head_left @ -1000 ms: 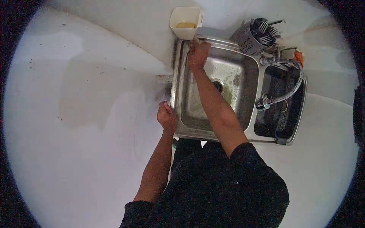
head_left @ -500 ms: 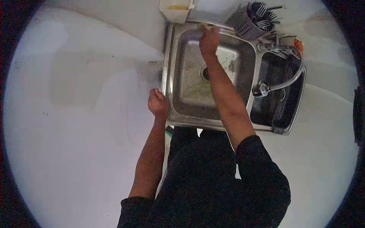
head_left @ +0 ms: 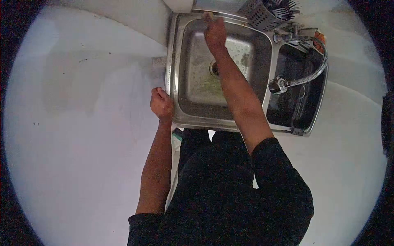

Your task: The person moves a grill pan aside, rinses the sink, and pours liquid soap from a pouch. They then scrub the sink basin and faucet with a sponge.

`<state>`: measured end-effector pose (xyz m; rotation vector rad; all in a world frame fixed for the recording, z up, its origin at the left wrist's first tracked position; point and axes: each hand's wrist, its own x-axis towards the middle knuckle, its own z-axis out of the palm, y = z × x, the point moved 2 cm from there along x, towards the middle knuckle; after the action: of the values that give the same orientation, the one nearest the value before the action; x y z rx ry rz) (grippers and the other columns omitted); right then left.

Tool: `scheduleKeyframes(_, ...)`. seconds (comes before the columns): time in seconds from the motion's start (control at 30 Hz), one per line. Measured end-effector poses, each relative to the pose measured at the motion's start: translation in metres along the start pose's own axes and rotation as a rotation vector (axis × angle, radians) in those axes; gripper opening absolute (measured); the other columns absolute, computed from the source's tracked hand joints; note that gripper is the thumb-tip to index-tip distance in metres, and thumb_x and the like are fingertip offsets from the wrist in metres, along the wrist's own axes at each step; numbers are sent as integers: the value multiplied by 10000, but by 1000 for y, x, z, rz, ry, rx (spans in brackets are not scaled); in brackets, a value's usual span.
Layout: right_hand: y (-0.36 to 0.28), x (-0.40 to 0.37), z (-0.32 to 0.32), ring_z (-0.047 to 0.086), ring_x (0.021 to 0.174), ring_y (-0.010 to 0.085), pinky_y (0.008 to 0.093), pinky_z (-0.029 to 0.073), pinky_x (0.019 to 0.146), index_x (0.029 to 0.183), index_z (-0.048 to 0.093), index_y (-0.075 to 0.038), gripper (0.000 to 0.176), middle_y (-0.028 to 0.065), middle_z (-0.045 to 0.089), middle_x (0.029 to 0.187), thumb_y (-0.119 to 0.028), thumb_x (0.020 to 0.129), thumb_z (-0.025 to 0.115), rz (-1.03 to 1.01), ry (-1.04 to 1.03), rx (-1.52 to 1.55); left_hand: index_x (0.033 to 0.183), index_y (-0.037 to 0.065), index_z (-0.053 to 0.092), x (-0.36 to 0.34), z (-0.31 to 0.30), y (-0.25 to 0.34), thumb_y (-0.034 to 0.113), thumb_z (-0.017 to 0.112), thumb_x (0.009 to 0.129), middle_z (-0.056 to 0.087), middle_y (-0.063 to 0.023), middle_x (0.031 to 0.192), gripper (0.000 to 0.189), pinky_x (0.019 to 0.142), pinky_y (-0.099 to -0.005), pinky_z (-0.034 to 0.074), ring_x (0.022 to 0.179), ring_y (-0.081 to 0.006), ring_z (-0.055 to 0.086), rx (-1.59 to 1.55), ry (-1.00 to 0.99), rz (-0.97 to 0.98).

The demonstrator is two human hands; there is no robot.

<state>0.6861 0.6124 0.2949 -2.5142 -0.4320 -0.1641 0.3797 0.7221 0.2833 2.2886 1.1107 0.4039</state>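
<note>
My right hand (head_left: 216, 35) reaches across the large basin of a steel sink (head_left: 201, 121) to its far rim. Its fingers are closed on a small yellowish sponge (head_left: 208, 16), mostly covered by the hand and pressed near the back edge. Below my forearm, the basin floor shows wet spots, a greenish smear and the round drain (head_left: 214, 69). My left hand (head_left: 161, 103) rests in a loose fist against the left edge of the sink, with nothing visible in it.
A grey perforated basket (head_left: 262, 17) of cutlery stands behind the sink. The tap's flexible hose (head_left: 314, 76) curves over the smaller dark basin (head_left: 283, 65), its spray head (head_left: 279, 85) at the divider. White counter (head_left: 90, 135) extends left.
My right hand and the sponge have shifted left along the far rim of the sink. The whole view has moved slightly, and my left hand stays by the sink's left edge.
</note>
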Motion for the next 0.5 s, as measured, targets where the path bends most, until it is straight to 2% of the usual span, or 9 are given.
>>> scheduleKeyframes(0.03,20,-2,0,555,1026,432,470,477,897,1297,564,-237,590,279,474,1243,-31,747,627,114,12,45,905,11,576,0,1,-3,239,436,949,619,-219,767,271,624,-502,453,705,-421,604,-5,-5,-18)
scheduleKeyframes(0.1,42,-5,-21,546,1045,433,466,471,910,1300,563,-230,617,278,480,1236,-16,725,629,189,66,34,916,16,582,-1,-2,1,240,437,946,624,-215,781,268,632,-501,456,713,-422,604,0,-9,-41)
scheduleKeyframes(0.17,56,-17,-49,538,1060,433,461,464,918,1299,567,-200,630,273,496,1207,-5,703,631,109,155,-82,940,26,589,-2,-7,10,238,437,941,633,-203,800,261,641,-493,463,727,-422,604,15,-8,-49)
scheduleKeyframes(0.3,65,-18,-60,525,1079,427,440,445,937,1246,598,-85,569,273,524,1163,27,688,586,239,265,-2,940,27,594,-2,-4,3,245,425,946,632,-209,805,276,650,-495,460,738,-423,604,8,13,7)
scheduleKeyframes(0.4,63,-14,-35,531,1054,420,439,444,931,1261,593,-104,592,263,535,1119,31,686,577,203,302,-68,957,30,602,-2,-1,4,259,412,950,633,-214,806,298,655,-495,456,733,-423,605,10,13,18)
scheduleKeyframes(0.43,63,-16,-32,545,1004,406,439,460,896,1264,591,-106,593,244,543,1062,27,686,591,75,324,-35,958,30,602,-3,-3,5,263,409,951,632,-215,805,302,656,-497,455,732,-424,604,9,7,21)
scheduleKeyframes(0.5,76,-15,-42,558,1017,413,456,471,908,1310,539,-123,621,256,556,1118,-52,703,650,103,200,-145,958,32,602,-3,-1,1,272,396,952,628,-221,806,316,659,-506,452,735,-432,601,-9,-18,42)
